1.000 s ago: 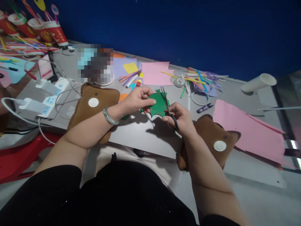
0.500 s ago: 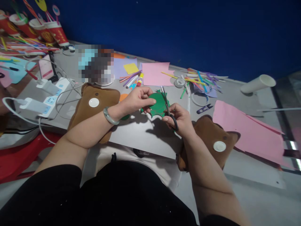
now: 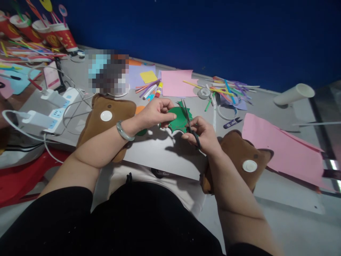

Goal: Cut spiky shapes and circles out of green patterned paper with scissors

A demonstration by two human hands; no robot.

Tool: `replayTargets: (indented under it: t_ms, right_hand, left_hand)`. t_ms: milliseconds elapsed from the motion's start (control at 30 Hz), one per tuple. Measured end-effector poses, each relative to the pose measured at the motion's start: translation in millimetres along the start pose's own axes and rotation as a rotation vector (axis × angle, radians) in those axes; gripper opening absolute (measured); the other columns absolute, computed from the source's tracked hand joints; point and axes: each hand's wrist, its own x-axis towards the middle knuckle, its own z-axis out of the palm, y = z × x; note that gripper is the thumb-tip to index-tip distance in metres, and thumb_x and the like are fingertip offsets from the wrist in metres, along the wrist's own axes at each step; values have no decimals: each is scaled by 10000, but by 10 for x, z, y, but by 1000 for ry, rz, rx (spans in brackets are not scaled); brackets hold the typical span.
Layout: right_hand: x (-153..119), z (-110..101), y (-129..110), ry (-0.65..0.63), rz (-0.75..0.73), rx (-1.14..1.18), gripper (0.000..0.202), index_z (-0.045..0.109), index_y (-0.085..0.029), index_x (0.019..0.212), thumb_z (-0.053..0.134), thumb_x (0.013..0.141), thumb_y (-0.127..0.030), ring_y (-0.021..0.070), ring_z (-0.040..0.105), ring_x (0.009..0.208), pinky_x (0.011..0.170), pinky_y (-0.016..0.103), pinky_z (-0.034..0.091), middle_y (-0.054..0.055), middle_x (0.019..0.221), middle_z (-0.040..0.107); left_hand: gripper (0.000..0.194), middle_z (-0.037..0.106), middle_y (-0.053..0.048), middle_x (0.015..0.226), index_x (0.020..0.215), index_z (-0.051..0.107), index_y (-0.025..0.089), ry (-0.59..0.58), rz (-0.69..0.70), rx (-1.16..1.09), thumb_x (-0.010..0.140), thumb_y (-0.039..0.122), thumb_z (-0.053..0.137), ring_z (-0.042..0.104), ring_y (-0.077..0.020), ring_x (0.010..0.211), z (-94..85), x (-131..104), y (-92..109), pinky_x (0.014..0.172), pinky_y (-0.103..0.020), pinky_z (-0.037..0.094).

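Note:
My left hand [image 3: 159,113] pinches a green paper piece [image 3: 178,119] with a jagged edge between thumb and fingers, above the table. In my right hand [image 3: 201,132] is a pair of scissors [image 3: 196,138] with dark handles, its blades lying across the right part of the green paper. Under my left forearm lies a brown cushion [image 3: 114,110] with a white disc on it. My right forearm rests by a second brown cushion [image 3: 237,156]. An orange paper piece [image 3: 140,110] shows partly behind my left hand.
Behind my hands are a pink sheet [image 3: 176,83], a glue stick [image 3: 158,90], markers [image 3: 149,91], a tape roll [image 3: 227,112] and coloured strips [image 3: 226,90]. Small snips [image 3: 231,123] and a large pink sheet [image 3: 282,149] lie right. A power strip [image 3: 62,110] with cables sits left.
The scissor blades have shifted slightly against the green paper and look closer together. The paper's outline at its right edge is turned a little. Both hands stay nearly in place.

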Motion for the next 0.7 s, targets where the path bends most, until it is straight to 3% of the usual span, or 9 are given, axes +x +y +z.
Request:
replayTargets:
  t_ms: [700]
  right_hand:
    - [-27, 9, -23, 7, -23, -14, 719, 524, -261, 832, 1009, 540, -704, 80, 358, 420, 440, 244, 246, -113, 489, 454]
  left_hand:
    - [258, 597, 61, 519, 750, 520, 191, 13, -12, 6, 783, 146, 773, 583, -84, 433, 19, -24, 54, 451, -174, 422]
